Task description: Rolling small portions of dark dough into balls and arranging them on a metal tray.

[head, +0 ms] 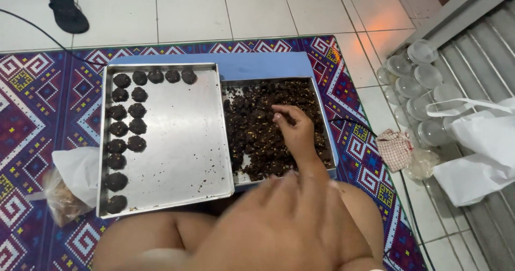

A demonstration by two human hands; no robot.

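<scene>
Head view, looking down at my lap on the patterned mat (43, 99). My right hand (295, 129) is out over the small tray (322, 110), the one full of dark crumbly dough (257, 126). Fingers curled, tips bunched and dipped into the dough near the tray's top middle; the grip looks pinched on a bit of dough, but I can't tell how much is in it. My left hand (279, 223) is close to the camera, blurred, low in frame just below the near edges of both trays. Fingers look loosely spread; cannot tell if it holds anything.

The big tray (182, 137) sits touching the left side of the small one, both on a blue board (257, 64). Dark dough balls (129, 110) are lined up on the big tray: one row along the top edge, two columns down the left side. The rest of the metal is bare with crumbs.

Left of the big tray, a plastic bag (67, 188) lies on the mat. Right of the mat, on the tiled floor (241, 8), are clear lidded jars (418, 83), a white bag (483, 153) and a checked cloth (394, 147). A black sandal (67, 9) lies at top left.
</scene>
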